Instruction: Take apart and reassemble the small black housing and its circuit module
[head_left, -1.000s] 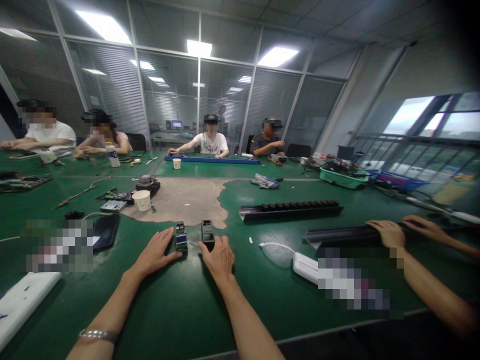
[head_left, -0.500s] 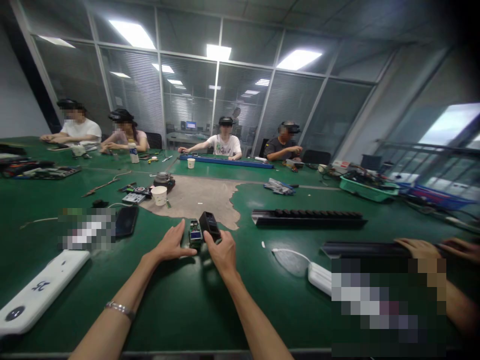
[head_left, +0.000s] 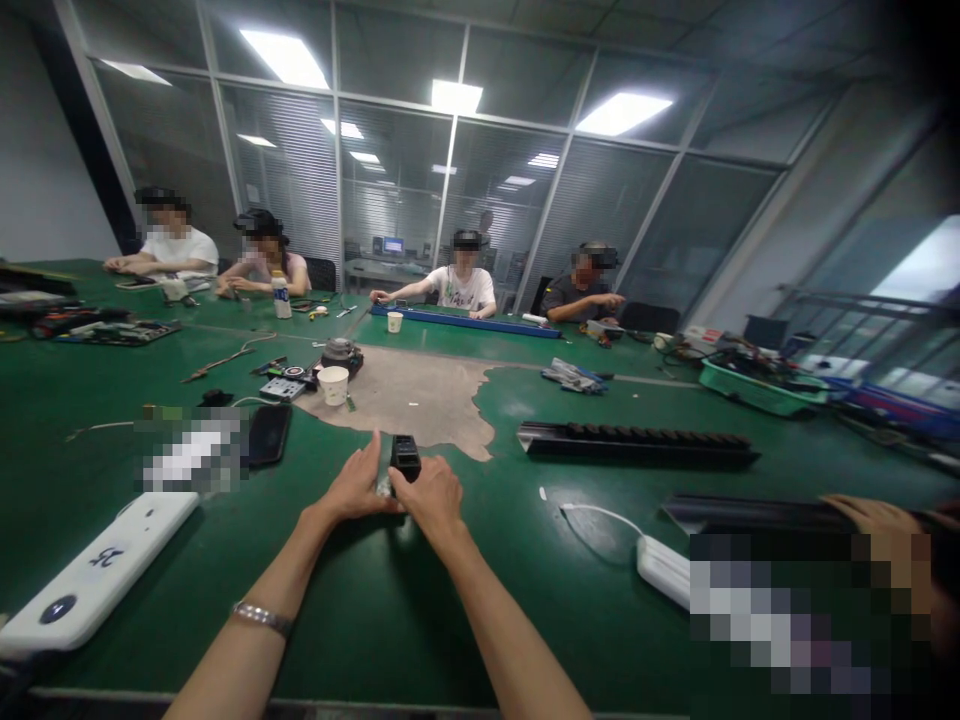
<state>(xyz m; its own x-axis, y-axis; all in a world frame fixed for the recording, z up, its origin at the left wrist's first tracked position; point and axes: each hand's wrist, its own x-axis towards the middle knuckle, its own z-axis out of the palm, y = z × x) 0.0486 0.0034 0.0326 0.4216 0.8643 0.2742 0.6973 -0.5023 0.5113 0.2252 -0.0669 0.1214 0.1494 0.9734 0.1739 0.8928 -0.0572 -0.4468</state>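
My right hand (head_left: 435,497) is closed round a small black plastic housing (head_left: 406,455), held upright in front of me. My left hand (head_left: 354,488) lies just to its left, fingers stretched out and thumb apart, its thumb tip close to the right hand. A sliver of a small circuit board (head_left: 385,487) shows between the hands, low beside the housing. Most of that board is hidden by the housing and my right hand, so I cannot tell whether the left hand touches it.
On the green table (head_left: 480,580) lie a white power strip (head_left: 105,565), a phone (head_left: 268,435), a paper cup (head_left: 334,385) and a black channel with a ribbed strip (head_left: 637,445). A co-worker's hand (head_left: 874,520) rests on another black channel (head_left: 750,512) at right. Several people sit opposite.
My right hand has brought the black housing left and over the circuit board, which is now mostly covered. My left hand stays beside it. The camera view has shifted slightly.
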